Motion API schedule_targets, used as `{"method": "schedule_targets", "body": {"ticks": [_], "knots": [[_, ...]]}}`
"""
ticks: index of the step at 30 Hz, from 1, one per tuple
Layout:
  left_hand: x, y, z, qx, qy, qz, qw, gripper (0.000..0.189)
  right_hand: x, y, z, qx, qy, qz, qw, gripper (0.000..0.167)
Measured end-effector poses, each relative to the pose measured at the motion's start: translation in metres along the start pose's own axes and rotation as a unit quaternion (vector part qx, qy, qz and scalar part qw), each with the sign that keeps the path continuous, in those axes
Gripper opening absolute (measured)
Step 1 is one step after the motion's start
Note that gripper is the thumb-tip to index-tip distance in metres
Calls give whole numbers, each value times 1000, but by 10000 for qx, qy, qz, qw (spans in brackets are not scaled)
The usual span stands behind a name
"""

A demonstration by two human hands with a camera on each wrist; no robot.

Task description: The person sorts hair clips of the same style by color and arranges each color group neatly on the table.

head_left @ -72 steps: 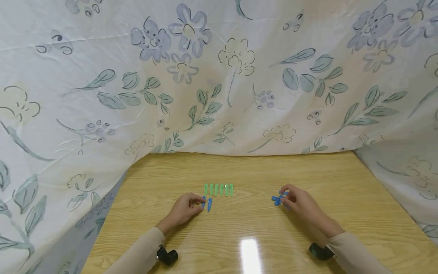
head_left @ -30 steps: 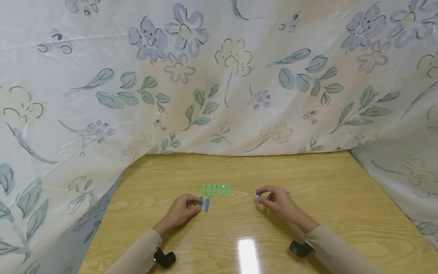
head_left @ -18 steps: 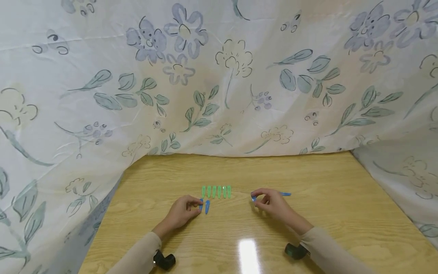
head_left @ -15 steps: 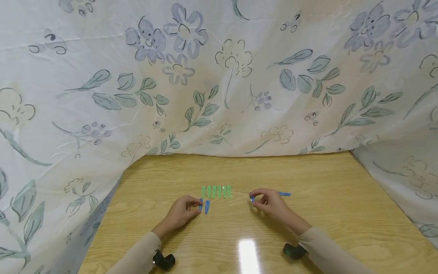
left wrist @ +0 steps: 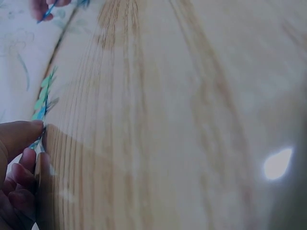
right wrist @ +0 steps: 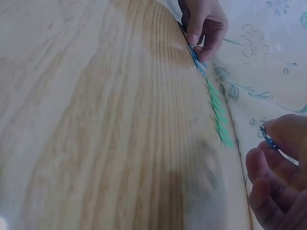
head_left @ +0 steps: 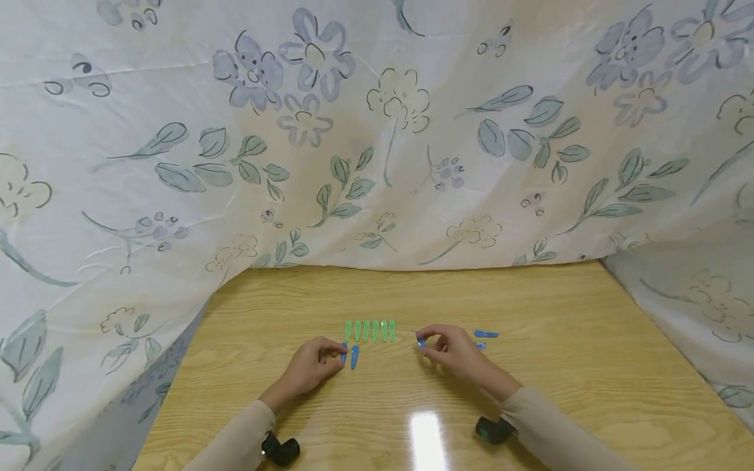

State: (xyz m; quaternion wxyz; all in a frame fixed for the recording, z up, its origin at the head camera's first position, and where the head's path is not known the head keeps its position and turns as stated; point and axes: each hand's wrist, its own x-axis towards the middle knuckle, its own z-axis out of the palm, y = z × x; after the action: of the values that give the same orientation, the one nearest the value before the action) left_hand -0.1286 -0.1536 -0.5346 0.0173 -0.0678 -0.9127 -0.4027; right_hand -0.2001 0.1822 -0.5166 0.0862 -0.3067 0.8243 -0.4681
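Observation:
Slim snap hair clips lie on the wooden table. My left hand (head_left: 309, 366) rests low on the table, thumb and finger at the two ends of a blue hair clip (head_left: 344, 353). Just right of it lies another blue hair clip (head_left: 355, 357), apart from the fingers. Off the table, my right hand (head_left: 452, 348) pinches a third blue hair clip (head_left: 421, 341) between thumb and fingertips; the right wrist view shows this clip (right wrist: 268, 138) edge-on. Several green hair clips (head_left: 375, 331) stand in an even row behind the blue pair.
Beyond the right hand lie a blue hair clip (head_left: 486, 334) and another blue one (head_left: 481, 345), partly hidden by that hand. A floral cloth (head_left: 377, 196) hangs at the table's back and sides. Light glares off the table (head_left: 471, 294) near its front.
My right hand has picked a blue hair clip from the pile on the right and carried it left toward the row. My left hand has stayed at its clip.

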Motion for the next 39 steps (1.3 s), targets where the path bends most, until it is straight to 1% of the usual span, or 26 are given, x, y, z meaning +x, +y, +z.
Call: {"method": "schedule_targets", "body": {"ticks": [9,16,22,29,33,39], "knots": [[-1,-2,3,8,28,26,10000,17,1,-1,6,42,-39,-148,9999,28],[-2,-5,1,-37,30,23,10000,17,7,-4,12,54,-63,-155,9998,31],[0,-4,1,-11,31,11,10000,17,12,-9,20,135,-181,-186,9996,32],[1,-6,2,-2,-12,-8,10000,17,19,-15,32,230,-221,-353,9989,31],[3,-6,0,-22,-9,15,10000,17,25,-19,40,375,-333,-354,9981,32],[5,-6,-1,-40,-85,7,10000,17,35,-20,54,430,-488,-162,9978,31]]}}
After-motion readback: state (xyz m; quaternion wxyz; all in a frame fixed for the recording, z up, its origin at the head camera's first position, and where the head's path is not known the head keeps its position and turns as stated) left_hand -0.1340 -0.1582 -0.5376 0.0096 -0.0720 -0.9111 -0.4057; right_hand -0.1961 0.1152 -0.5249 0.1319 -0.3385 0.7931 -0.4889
